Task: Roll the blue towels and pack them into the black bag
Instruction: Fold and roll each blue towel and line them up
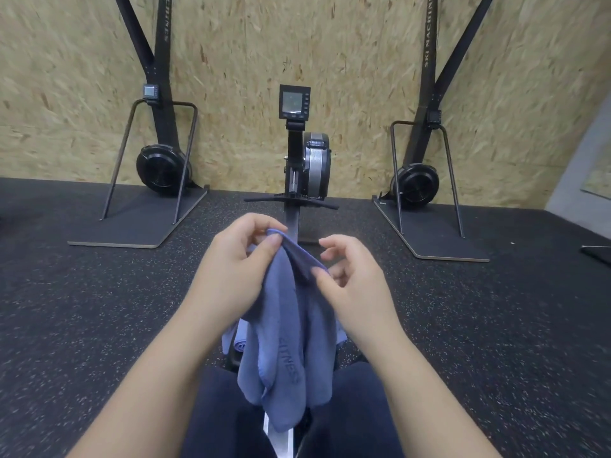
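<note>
While held up over the lap: blue towel (284,342) hangs unrolled above the rowing machine rail (279,434).
Left hand (238,262): pinches the towel's top corner between thumb and fingers.
Right hand (353,279): fingers loosely curled; thumb on the towel's edge.
Behind the hanging towel: more blue towel (236,340).
Black bag: out of view.

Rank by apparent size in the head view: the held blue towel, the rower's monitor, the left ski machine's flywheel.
1. Blue towel, though it is nearest the camera.
2. Left ski machine's flywheel.
3. Rower's monitor.
</note>
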Demonstrator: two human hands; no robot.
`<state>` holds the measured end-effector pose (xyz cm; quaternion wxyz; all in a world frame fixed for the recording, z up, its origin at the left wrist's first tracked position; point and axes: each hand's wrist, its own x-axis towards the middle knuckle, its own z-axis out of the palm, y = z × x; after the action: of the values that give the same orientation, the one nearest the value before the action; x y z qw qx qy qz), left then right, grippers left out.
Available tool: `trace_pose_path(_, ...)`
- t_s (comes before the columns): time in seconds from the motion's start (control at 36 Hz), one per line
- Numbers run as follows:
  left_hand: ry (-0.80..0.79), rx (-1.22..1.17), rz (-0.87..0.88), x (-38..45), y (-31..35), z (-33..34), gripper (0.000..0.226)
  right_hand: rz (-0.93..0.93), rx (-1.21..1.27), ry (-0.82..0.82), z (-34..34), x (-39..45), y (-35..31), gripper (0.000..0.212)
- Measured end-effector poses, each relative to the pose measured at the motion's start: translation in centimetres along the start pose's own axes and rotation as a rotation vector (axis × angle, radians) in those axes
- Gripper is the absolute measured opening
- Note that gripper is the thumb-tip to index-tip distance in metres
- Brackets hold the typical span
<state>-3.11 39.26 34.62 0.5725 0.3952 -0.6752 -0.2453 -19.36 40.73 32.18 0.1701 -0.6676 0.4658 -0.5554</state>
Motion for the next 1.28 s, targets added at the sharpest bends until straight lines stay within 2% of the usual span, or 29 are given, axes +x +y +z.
trace_pose_path(0.08,0.027,-0.035,-0.01,0.3,-0.3,-0.5,0.015,0.031,-0.031,0.018,-0.2,-0.2,1.0,0.043)
trace_pose_path(0.17,0.061,-0.024,-0.02,0.4,-0.8,-1.1,0.027,0.088,-0.049,0.046,-0.4,-0.4,2.1,0.042)
trace_pose_path(0.33,0.165,-0.047,-0.075,0.7,-1.9,-2.4,0.017,0.21,-0.133,0.065,-1.6,-0.7,4.1,0.02)
trace_pose_path(0.42,0.223,-0.026,-0.103,0.8,-3.0,-2.9,0.024,0.23,-0.084,0.087,-1.7,-0.4,3.7,0.017)
trace_pose_path(0.5,0.257,-0.012,-0.208,0.8,-4.4,-2.8,0.022,0.208,0.025,0.05,-1.1,0.3,1.8,0.018)
trace_pose_path(0.58,0.195,0.029,-0.268,0.3,-5.0,-2.0,0.02,0.168,0.1,-0.049,0.3,1.3,-0.3,0.022)
trace_pose_path(0.72,0.03,0.032,-0.221,-1.1,-3.7,-0.4,0.018,0.2,0.093,-0.114,2.4,2.6,-1.5,0.019)
trace_pose_path(0.89,-0.079,-0.009,-0.193,-1.7,-2.3,0.2,0.031,0.265,0.24,-0.173,3.4,2.0,-2.1,0.025)
trace_pose_path(1.08,-0.026,0.037,-0.253,-1.9,-2.5,0.2,0.008,0.272,0.301,-0.256,2.6,0.5,-2.3,0.033)
trace_pose_path(1.19,0.029,0.075,-0.262,-1.9,-2.7,0.2,0.01,0.246,0.141,-0.228,2.4,-0.3,-1.7,0.036)
trace_pose_path(1.28,0.089,0.005,-0.286,-1.8,-3.0,-0.2,0.014,0.254,0.0,-0.164,1.9,-0.6,-1.3,0.025)
